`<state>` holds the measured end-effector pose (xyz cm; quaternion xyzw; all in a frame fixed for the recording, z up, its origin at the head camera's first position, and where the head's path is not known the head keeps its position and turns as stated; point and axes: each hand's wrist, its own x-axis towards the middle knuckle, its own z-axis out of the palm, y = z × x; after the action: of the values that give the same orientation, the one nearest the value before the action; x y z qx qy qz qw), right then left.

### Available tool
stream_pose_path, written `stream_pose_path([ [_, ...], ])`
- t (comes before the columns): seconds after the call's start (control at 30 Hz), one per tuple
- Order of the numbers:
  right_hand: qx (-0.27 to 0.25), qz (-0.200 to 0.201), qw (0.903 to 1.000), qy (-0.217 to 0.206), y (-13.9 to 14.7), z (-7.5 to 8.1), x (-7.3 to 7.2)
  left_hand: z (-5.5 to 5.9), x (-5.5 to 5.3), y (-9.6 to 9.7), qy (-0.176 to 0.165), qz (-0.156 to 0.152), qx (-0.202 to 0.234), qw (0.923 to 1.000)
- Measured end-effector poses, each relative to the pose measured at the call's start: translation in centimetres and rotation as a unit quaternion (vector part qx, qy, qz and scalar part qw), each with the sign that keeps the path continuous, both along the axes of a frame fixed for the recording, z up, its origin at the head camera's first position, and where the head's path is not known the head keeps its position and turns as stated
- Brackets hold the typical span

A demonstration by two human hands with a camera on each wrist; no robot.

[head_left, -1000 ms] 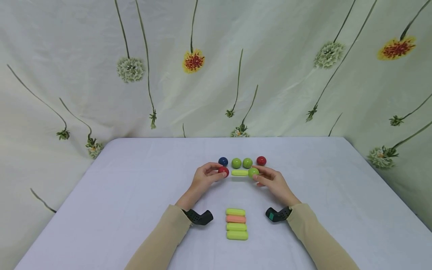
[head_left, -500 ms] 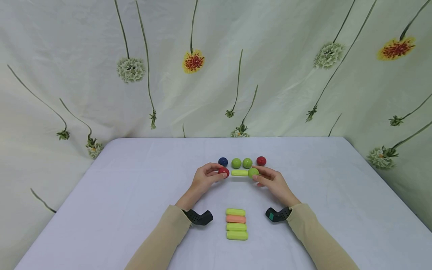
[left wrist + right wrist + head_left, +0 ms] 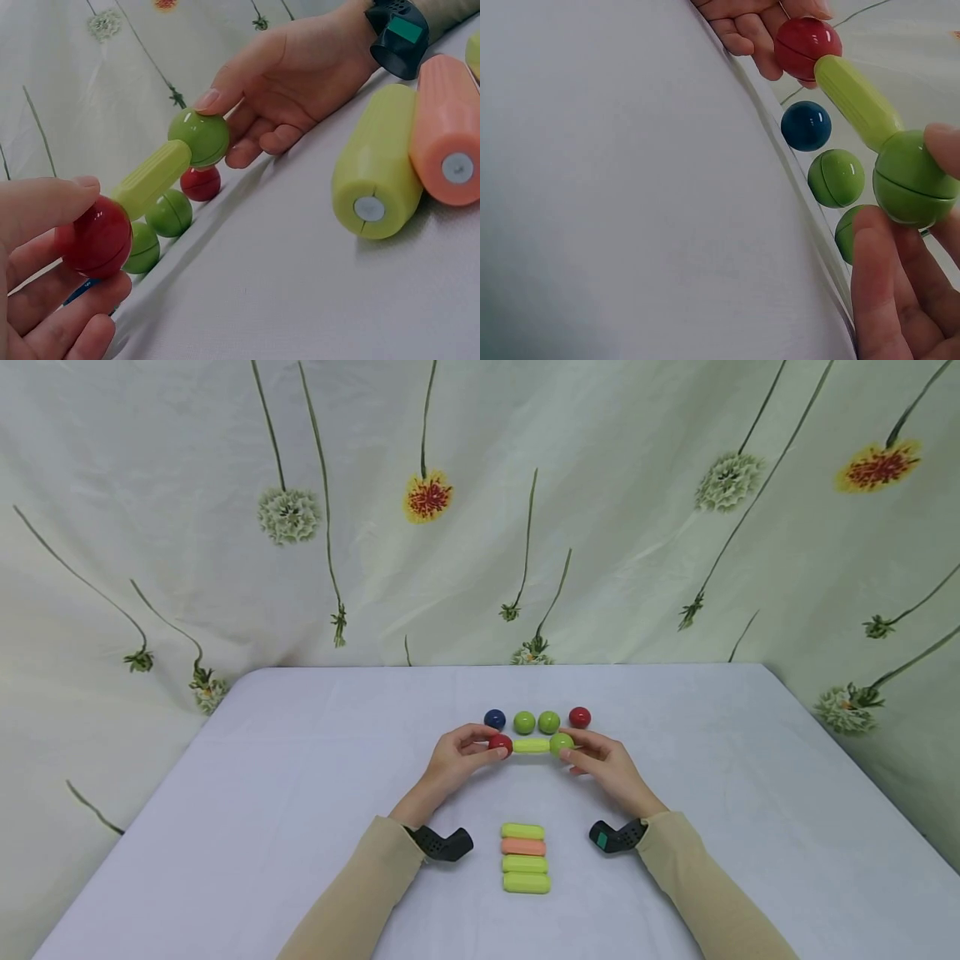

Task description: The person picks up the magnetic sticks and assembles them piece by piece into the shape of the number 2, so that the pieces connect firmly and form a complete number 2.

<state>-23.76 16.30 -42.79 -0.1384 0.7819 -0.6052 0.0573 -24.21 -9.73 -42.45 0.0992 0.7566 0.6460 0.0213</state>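
My left hand [image 3: 456, 753] pinches a glossy red ball [image 3: 99, 237] between thumb and fingers. A glossy green ball [image 3: 915, 178] is pinched by my right hand [image 3: 606, 763]. Between the two balls runs a ribbed yellow-green rod [image 3: 531, 746], one end against each ball, so the three form a straight bar above the table. In the head view the bar lies level, just in front of a row of balls. Parts of the red ball are covered by my left thumb and fingers.
Behind the hands rest a blue ball [image 3: 495, 719], two green balls [image 3: 524, 722] and another red ball [image 3: 580, 717] in a row. Nearer me, three yellow-green rods [image 3: 527, 882] and an orange rod [image 3: 523, 847] lie stacked side by side on the white table [image 3: 300, 827].
The red ball in my left hand has moved slightly right and now meets the rod's left end; a gap showed there before. My right hand has hardly moved.
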Motion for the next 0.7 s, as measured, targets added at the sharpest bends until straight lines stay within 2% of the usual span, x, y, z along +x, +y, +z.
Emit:
stream_pose_path([
  [0.13, 0.004, -0.001, 1.0, -0.001, -0.1, 0.4, 0.2, -0.1, 0.0, -0.1, 0.007, -0.009, -0.003, 0.9999],
  [0.37, 0.013, -0.016, 0.9998, 0.004, -0.8, 2.7, 1.7, -0.1, -0.1, -0.1, 0.015, -0.018, 0.001, 0.9997],
  [0.47, 0.006, -0.026, 0.9996, 0.006, -0.8, 2.5, 1.7, -0.1, 0.0, -0.1, 0.017, -0.013, 0.001, 0.9998],
  [0.7, -0.007, -0.047, 0.9989, 0.0, -0.2, -0.1, -0.2, -0.2, 0.1, 0.0, 0.032, 0.016, -0.011, 0.9993],
])
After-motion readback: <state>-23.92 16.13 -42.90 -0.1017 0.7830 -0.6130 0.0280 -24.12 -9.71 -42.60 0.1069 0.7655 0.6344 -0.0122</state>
